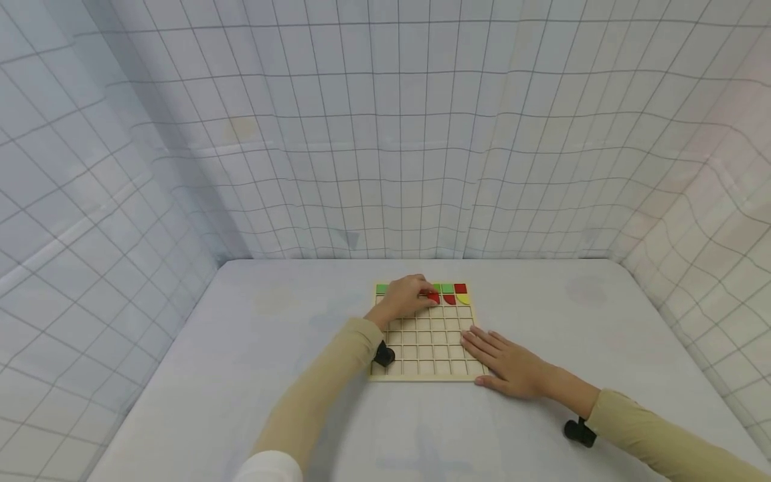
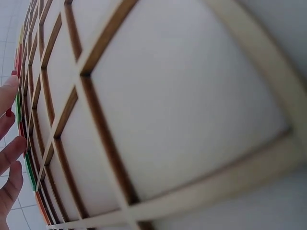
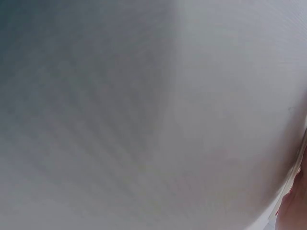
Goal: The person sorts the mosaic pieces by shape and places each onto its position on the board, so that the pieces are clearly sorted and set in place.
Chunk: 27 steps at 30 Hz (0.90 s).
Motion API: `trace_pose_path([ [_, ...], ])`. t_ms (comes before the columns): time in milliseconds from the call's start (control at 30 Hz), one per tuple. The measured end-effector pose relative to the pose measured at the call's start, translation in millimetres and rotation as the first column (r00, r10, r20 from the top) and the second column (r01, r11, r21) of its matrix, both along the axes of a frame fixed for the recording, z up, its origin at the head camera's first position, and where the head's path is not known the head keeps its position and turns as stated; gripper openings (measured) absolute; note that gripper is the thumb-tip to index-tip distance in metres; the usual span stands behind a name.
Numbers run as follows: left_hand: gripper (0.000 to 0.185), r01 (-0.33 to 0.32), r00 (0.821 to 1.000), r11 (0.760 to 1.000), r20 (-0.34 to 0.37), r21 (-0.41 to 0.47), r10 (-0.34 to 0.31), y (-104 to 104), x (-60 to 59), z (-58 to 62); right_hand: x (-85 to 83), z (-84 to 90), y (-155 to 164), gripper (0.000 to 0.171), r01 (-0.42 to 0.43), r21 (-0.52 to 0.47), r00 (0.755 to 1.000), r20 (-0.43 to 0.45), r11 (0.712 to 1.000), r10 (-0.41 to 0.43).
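A light wooden grid board (image 1: 425, 378) lies on the table, coloured tiles along its far rows. My left hand (image 1: 405, 296) reaches over the far part of the board and pinches a red tile (image 1: 434, 298) between thumb and fingertips. From the left wrist, that red tile (image 2: 8, 112) shows edge-on between the fingers (image 2: 7, 96). To its right sit a dark red quarter-round tile (image 1: 449, 300) and a yellow tile (image 1: 463, 299). My right hand (image 1: 512, 365) rests flat with straight fingers across the board's right edge. Part of the far row is hidden behind the left hand.
Green tiles (image 1: 448, 288) and a red square tile (image 1: 460, 288) fill slots along the far edge. Black wrist cameras (image 1: 384, 355) hang under both forearms. A white cloth covers the table (image 1: 253, 375), with grid-patterned curtains (image 1: 421, 167) behind and at both sides.
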<state>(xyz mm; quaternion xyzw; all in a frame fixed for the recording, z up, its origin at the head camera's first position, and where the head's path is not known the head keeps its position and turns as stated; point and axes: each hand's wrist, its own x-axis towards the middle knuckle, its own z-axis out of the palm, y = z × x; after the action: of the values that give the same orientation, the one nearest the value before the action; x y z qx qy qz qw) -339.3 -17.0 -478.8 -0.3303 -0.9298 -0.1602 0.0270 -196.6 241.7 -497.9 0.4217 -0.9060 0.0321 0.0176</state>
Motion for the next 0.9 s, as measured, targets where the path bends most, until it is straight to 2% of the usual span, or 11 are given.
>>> trace_pose_path([
  [233,0.032,-0.010,1.000,0.999,0.010,-0.036,0.010,4.2,1.6,0.0,0.9,-1.5,-0.4,0.070,0.016,0.000,0.999,0.043,1.000,-0.016],
  [900,0.032,0.008,1.000,0.996,0.020,-0.087,-0.006,4.5,2.6,1.9,-1.0,-2.4,-0.4,0.070,0.015,0.010,1.000,0.011,1.000,-0.015],
])
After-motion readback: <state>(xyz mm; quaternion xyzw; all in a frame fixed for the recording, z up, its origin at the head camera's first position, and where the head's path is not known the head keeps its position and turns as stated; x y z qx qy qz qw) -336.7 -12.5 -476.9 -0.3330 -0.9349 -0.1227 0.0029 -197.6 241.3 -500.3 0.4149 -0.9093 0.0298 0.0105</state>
